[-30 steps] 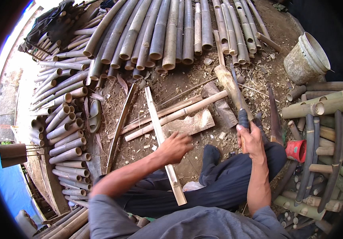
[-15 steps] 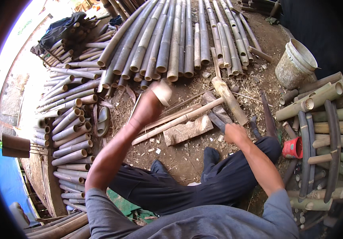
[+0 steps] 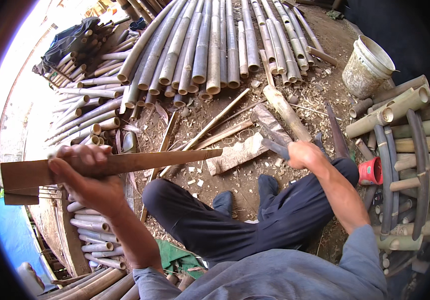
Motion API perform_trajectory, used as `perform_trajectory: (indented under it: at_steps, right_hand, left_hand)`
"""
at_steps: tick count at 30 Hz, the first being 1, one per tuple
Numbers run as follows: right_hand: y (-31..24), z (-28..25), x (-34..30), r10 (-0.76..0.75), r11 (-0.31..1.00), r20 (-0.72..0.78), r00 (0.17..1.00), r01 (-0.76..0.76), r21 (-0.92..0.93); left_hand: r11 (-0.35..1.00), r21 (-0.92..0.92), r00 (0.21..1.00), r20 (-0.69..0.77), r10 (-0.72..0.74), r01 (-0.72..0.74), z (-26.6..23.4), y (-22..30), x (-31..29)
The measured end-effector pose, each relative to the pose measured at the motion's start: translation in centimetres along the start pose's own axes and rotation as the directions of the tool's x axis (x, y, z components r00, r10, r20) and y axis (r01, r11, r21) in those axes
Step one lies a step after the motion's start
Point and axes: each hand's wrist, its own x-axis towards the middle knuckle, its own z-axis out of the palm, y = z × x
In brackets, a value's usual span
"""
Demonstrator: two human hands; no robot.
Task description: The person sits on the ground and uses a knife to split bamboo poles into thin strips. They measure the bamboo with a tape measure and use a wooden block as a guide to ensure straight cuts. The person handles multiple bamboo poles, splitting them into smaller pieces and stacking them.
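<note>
My left hand (image 3: 92,170) is raised at the left, its fingers wrapped round a split bamboo piece (image 3: 160,161). That piece lies roughly level, tapering toward its right end over the ground ahead of my knees. Near my right knee, my right hand (image 3: 306,156) is closed on a knife (image 3: 275,148) with a flat dark-grey blade; its handle is hidden in my fist. Just beyond the blade lies a rough wooden block (image 3: 236,154), with a short log (image 3: 271,122) behind it. The blade's tip comes close to the block; whether they touch I cannot tell.
Long bamboo poles (image 3: 200,55) fan out ahead, and cut bamboo (image 3: 95,227) is stacked at the left. A dirty white bucket (image 3: 362,70), a red container (image 3: 371,171) and a bamboo rack (image 3: 415,185) stand at the right. Slender bamboo lengths (image 3: 210,127) and shavings litter the ground.
My left hand has come back leftward from near the pole ends and now clearly holds the split bamboo. A thin pole on the ground has swung to a steeper angle. The right hand has moved slightly.
</note>
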Motion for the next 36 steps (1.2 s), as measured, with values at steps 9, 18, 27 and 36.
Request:
perform_trajectory:
  at_steps: [9,18,27,36]
  right_hand:
    - [1.2,8.1,-6.4,0.051,0.665,-0.277,0.959,0.174,0.726]
    - [0.0,11.3,-8.7,0.067,-0.3,-0.41,0.91,0.41,0.861]
    - [0.5,13.0,-9.2,0.267,-0.033,-0.44,0.857,0.465,0.885]
    - [-2.2,11.7,-5.3,0.068,0.529,-0.667,0.742,0.54,0.654]
  left_hand:
    - [0.993,-0.071,0.979,0.188,-0.077,0.091,4.1,-8.6,-4.1]
    - [1.0,-0.024,0.995,0.096,-0.016,0.018,6.2,-8.3,-4.6]
    - [0.99,-0.137,0.964,0.267,0.009,0.029,5.6,-6.5,-5.3]
    - [0.999,-0.027,0.961,0.275,-0.022,0.031,7.1,-8.2,-7.2]
